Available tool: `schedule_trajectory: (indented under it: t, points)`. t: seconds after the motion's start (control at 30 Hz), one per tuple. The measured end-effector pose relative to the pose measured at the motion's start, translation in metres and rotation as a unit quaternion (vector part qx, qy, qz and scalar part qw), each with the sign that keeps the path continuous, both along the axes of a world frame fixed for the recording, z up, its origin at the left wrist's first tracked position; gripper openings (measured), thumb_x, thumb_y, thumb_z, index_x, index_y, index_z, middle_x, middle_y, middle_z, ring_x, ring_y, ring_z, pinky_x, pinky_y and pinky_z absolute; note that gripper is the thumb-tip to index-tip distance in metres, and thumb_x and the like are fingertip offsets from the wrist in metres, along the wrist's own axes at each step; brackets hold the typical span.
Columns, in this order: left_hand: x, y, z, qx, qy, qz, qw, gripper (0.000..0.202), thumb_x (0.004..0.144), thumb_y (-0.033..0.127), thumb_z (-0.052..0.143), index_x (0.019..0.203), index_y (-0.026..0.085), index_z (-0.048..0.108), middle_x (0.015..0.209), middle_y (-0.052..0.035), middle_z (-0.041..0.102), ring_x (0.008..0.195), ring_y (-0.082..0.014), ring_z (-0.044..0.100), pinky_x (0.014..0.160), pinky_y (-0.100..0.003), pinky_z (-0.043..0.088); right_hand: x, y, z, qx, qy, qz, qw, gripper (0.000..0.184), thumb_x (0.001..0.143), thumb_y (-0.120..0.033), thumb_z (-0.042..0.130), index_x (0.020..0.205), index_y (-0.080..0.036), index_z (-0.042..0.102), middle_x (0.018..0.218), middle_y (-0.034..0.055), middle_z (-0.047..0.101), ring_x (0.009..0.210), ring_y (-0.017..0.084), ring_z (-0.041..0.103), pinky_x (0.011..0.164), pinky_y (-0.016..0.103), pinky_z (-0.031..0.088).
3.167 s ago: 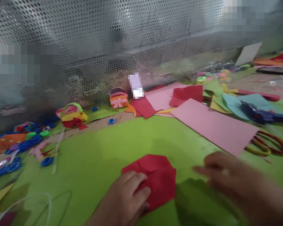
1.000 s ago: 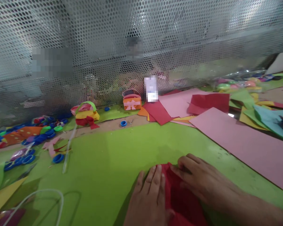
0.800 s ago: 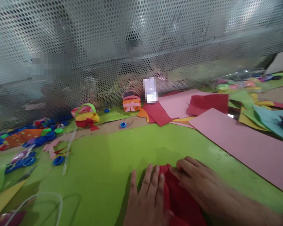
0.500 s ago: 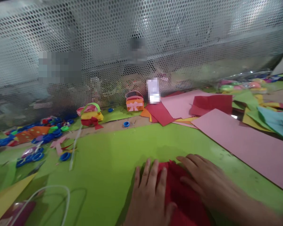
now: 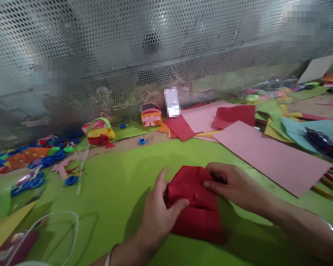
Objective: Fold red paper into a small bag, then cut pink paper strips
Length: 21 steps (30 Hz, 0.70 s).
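Note:
A folded piece of red paper [image 5: 195,218] is held up a little over the green sheet, its top corners slanted and a small slit near its middle. My left hand [image 5: 162,207] grips its left edge, with the thumb on the front and the fingers behind. At the upper right edge, my right hand [image 5: 224,181] pinches the same paper between thumb and fingers. The fingertips behind the paper are hidden.
A green sheet [image 5: 108,184] covers the work surface. Pink paper [image 5: 274,159] lies to the right, near a dark blue tool [image 5: 326,142]. Small paper baskets [image 5: 151,117] stand by the perforated metal screen [image 5: 122,48]. Blue-handled scissors [image 5: 27,186] and a white cord [image 5: 76,225] lie left.
Both hands were pressing flat on the red paper against the surface. Now the paper is raised and gripped at both sides, its front showing. The view has shifted slightly right.

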State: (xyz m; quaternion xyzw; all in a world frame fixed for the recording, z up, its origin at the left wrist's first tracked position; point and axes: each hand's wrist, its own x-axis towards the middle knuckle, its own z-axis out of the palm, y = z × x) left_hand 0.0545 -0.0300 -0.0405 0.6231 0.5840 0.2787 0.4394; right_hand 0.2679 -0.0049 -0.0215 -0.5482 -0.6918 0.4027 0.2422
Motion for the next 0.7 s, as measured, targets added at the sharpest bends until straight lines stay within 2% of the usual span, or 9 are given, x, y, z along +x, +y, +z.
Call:
schedule_trajectory:
  t: [0.03, 0.1, 0.17, 0.2, 0.3, 0.4, 0.47, 0.6, 0.7]
  points:
    - [0.002, 0.003, 0.003, -0.038, -0.062, 0.02, 0.997, 0.077, 0.072, 0.035, 0.071, 0.137, 0.009, 0.042, 0.11, -0.0173, 0.07, 0.097, -0.0289, 0.066, 0.086, -0.043, 0.052, 0.0, 0.0, 0.004, -0.02, 0.042, -0.004, 0.999, 0.016, 0.079, -0.032, 0.053, 0.068, -0.02, 0.052, 0.061, -0.0019, 0.055, 0.058, 0.013, 0.05, 0.05, 0.024, 0.037]
    - [0.005, 0.006, 0.007, -0.1, -0.149, 0.046, 0.983, 0.047, 0.07, 0.032, 0.072, 0.109, 0.009, 0.063, 0.091, -0.0125, 0.073, 0.079, -0.0221, 0.067, 0.071, -0.032, 0.053, -0.002, 0.001, 0.011, -0.068, 0.131, -0.016, 0.989, 0.015, 0.074, -0.033, 0.061, 0.072, -0.019, 0.056, 0.067, -0.001, 0.059, 0.063, 0.014, 0.053, 0.053, 0.024, 0.04]
    - [0.008, 0.007, 0.008, -0.135, -0.189, 0.077, 0.97, 0.027, 0.068, 0.03, 0.074, 0.085, 0.011, 0.067, 0.079, -0.0087, 0.072, 0.065, -0.0166, 0.063, 0.06, -0.026, 0.049, -0.008, 0.001, 0.015, -0.135, 0.2, -0.023, 0.97, 0.017, 0.068, -0.03, 0.068, 0.078, -0.018, 0.06, 0.077, 0.0002, 0.065, 0.071, 0.015, 0.059, 0.06, 0.025, 0.045]
    - [0.01, 0.007, 0.007, -0.14, -0.202, 0.093, 0.965, 0.023, 0.067, 0.029, 0.074, 0.08, 0.012, 0.067, 0.076, -0.0069, 0.072, 0.061, -0.0147, 0.06, 0.057, -0.025, 0.048, -0.012, 0.001, 0.016, -0.174, 0.222, -0.025, 0.959, 0.02, 0.066, -0.028, 0.07, 0.08, -0.018, 0.062, 0.08, 0.001, 0.068, 0.073, 0.016, 0.061, 0.063, 0.026, 0.047]
    - [0.012, 0.004, 0.008, -0.133, -0.225, 0.123, 0.957, 0.017, 0.066, 0.024, 0.074, 0.077, 0.012, 0.068, 0.069, -0.0035, 0.07, 0.056, -0.012, 0.057, 0.054, -0.023, 0.045, -0.026, 0.001, 0.009, -0.265, 0.243, -0.032, 0.933, 0.022, 0.061, -0.022, 0.073, 0.08, -0.016, 0.064, 0.078, 0.0038, 0.072, 0.066, 0.018, 0.064, 0.059, 0.028, 0.049]
    - [0.012, 0.002, 0.01, -0.146, -0.241, 0.164, 0.945, 0.021, 0.063, 0.023, 0.077, 0.079, 0.013, 0.067, 0.07, -0.0026, 0.069, 0.058, -0.0124, 0.059, 0.055, -0.022, 0.046, -0.036, 0.002, -0.002, -0.27, 0.268, -0.046, 0.924, 0.016, 0.06, -0.018, 0.072, 0.073, -0.016, 0.063, 0.068, 0.0017, 0.07, 0.056, 0.014, 0.06, 0.052, 0.025, 0.045]
    - [0.01, 0.001, 0.009, -0.162, -0.252, 0.168, 0.939, 0.028, 0.063, 0.028, 0.08, 0.082, 0.013, 0.067, 0.074, -0.0038, 0.07, 0.062, -0.0135, 0.061, 0.059, -0.023, 0.047, -0.037, 0.003, -0.009, -0.269, 0.282, -0.043, 0.92, 0.014, 0.059, -0.016, 0.071, 0.069, -0.016, 0.062, 0.063, -0.0007, 0.068, 0.052, 0.011, 0.057, 0.049, 0.022, 0.042]
    - [0.005, 0.004, -0.002, -0.164, -0.237, 0.126, 0.949, 0.038, 0.066, 0.046, 0.078, 0.075, 0.012, 0.064, 0.068, -0.0036, 0.066, 0.057, -0.0112, 0.055, 0.054, -0.022, 0.042, -0.032, 0.007, -0.013, -0.257, 0.235, -0.048, 0.936, 0.014, 0.06, -0.018, 0.07, 0.067, -0.017, 0.058, 0.06, -0.0023, 0.065, 0.049, 0.01, 0.054, 0.046, 0.021, 0.039]
    - [0.003, 0.006, -0.012, -0.171, -0.22, 0.109, 0.954, 0.038, 0.065, 0.047, 0.078, 0.067, 0.012, 0.062, 0.062, -0.0014, 0.061, 0.05, -0.0084, 0.049, 0.048, -0.02, 0.036, -0.03, 0.008, -0.013, -0.242, 0.184, -0.038, 0.952, 0.01, 0.063, -0.019, 0.067, 0.07, -0.018, 0.059, 0.065, -0.0011, 0.067, 0.052, 0.011, 0.055, 0.046, 0.021, 0.039]
